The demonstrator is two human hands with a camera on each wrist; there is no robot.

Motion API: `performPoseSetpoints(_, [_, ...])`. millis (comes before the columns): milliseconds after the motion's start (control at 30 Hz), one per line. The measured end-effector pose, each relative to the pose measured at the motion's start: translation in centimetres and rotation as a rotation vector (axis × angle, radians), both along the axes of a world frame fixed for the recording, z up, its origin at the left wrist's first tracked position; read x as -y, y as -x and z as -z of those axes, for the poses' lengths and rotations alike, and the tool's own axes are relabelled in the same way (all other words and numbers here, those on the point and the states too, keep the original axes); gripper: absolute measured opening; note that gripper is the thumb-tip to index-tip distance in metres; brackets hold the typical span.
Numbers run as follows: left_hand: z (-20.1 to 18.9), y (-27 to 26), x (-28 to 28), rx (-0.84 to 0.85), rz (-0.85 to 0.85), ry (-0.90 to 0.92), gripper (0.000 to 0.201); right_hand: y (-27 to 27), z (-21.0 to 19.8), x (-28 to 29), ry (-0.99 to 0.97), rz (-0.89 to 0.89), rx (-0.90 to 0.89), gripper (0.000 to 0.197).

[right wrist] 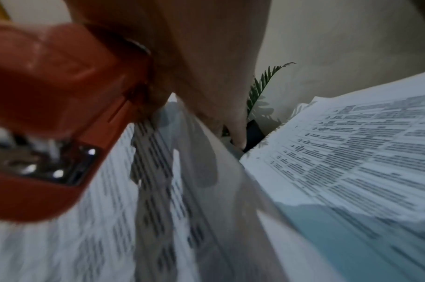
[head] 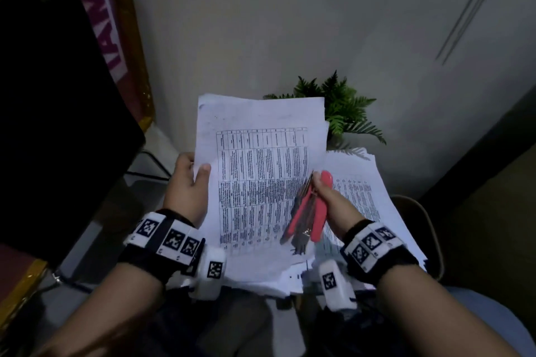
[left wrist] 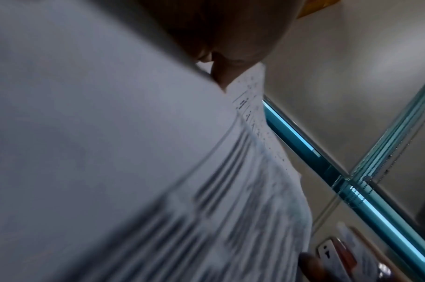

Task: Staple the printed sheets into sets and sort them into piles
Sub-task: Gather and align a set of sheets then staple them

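I hold a thin set of white printed sheets with dense tables (head: 255, 171) up off my lap, tilted toward me so I can read the top page and check that the edges line up. My left hand (head: 188, 185) pinches the set at its left edge, thumb on the front and fingers behind, which leaves the top corners and the whole right side free for stapling.

My right hand (head: 333, 200) is curled around the red plastic stapler with a metal magazine (head: 310, 211), which lies across the lower right part of the sheets, just in front of the hand. In the right wrist view its mouth gapes with nothing between the arms, so I judge no staple is being driven yet; I still have to bring its nose to a corner. Gripping it in a closed fist lets me squeeze it in the air, since there is no counter under the set.

Just to the right of my right hand, and partly beneath it, lies the thick loose stack of white printed pages (head: 377, 197), close enough to draw from or drop onto. Beyond both hands stands a small green fern-like plant (head: 342, 107), clear of the paper.
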State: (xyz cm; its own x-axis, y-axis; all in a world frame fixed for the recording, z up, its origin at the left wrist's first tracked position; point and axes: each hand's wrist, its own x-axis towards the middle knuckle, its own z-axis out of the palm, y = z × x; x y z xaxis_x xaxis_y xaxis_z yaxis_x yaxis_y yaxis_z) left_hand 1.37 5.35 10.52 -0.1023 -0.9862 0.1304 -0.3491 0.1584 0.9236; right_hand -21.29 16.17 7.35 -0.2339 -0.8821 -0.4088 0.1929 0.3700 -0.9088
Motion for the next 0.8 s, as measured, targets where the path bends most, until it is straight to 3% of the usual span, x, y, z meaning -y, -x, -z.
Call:
performPoseSetpoints(67, [-0.2, 0.4, 0.1, 0.002, -0.005, -0.037, 0.01, 0.3, -1.5, 0.0, -0.009, 0.014, 0.098, 0.061])
performPoseSetpoints(133, [0.9, 0.8, 0.4, 0.078, 0.007, -0.124, 0.015, 1.1, -2.6, -0.2, -0.065, 0.047, 0.069, 0.053])
performPoseSetpoints(233, [4.0, 1.8, 0.3, 0.238, 0.115, -0.296, 0.026, 2.6, -2.8, -0.5, -0.26, 0.113, -0.092, 0.058])
performPoseSetpoints(300, [6.2, 2.7, -0.1, 0.446, 0.202, -0.369, 0.033, 3.3, -2.0, -0.5, -0.389, 0.129, -0.283, 0.06])
performPoseSetpoints(400, [8.8, 3.4, -0.3, 0.731, 0.297, -0.447, 0.039, 4.1, -0.2, 0.2, -0.52, 0.041, -0.641, 0.056])
performPoseSetpoints(500, [10.1, 3.9, 0.1, 0.821, 0.291, -0.53, 0.056, 4.1, 2.0, 1.6, -0.605, -0.127, -0.736, 0.065])
performPoseSetpoints(633, [10.5, 5.4, 1.4, 0.99, 0.254, -0.33, 0.08, 3.2, 4.2, 3.6, -0.621, -0.279, -0.774, 0.059])
performPoseSetpoints(800, [11.8, 9.3, 2.6, 1.198, 0.706, -0.162, 0.064, 2.0, 5.7, 6.3, -0.663, -0.353, -0.869, 0.065])
